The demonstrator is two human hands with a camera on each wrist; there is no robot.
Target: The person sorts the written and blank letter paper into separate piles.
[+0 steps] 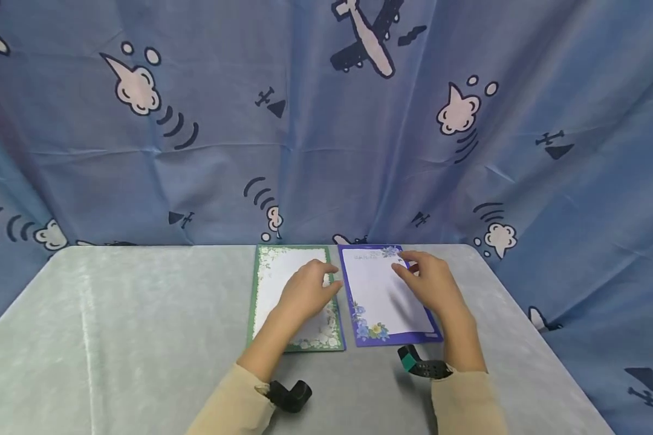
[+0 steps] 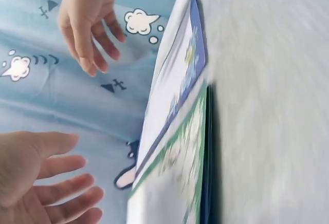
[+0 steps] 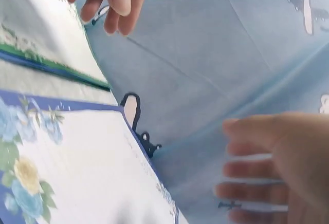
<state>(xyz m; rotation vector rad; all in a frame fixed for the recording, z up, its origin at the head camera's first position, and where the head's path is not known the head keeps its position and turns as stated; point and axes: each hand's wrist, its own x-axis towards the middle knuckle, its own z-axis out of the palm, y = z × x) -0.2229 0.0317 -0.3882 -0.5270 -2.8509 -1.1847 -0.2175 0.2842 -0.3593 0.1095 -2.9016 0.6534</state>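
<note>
Two floral-bordered paper pads or stacks of sheets lie side by side on the table. The left one (image 1: 272,296) has a green border with white flowers; in the left wrist view its edge (image 2: 208,147) looks layered, with blue beneath the green. A purple-blue border with blue and yellow flowers frames the right one (image 1: 378,302), which bears faint writing near its top. Over the green-bordered one hovers my left hand (image 1: 307,290), fingers spread and holding nothing. My right hand (image 1: 432,281) is above the right side of the purple-bordered one, its fingers loosely bent around nothing.
A pale grey cloth covers the table (image 1: 158,326). Directly behind its back edge hangs a blue curtain (image 1: 223,121) printed with planes and clouds. Each wrist wears a black band, the left band (image 1: 289,396) and the right band (image 1: 424,365).
</note>
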